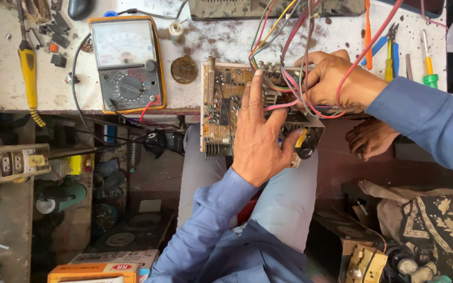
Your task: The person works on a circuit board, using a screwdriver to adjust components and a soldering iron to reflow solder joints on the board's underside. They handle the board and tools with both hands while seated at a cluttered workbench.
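A tan circuit board with many small parts rests half on the workbench edge and half over my lap. My left hand lies flat on its right half, fingers pointing up, thumb hooked under the lower right corner. My right hand grips the board's upper right side among a bundle of red, yellow and grey wires that run up to a dark metal chassis. Both arms wear blue sleeves.
An analog multimeter in an orange case lies left of the board, a round rusty disc beside it. Screwdrivers and pliers lie at right, a yellow-handled tool at left. Another person's bare foot shows under the bench edge.
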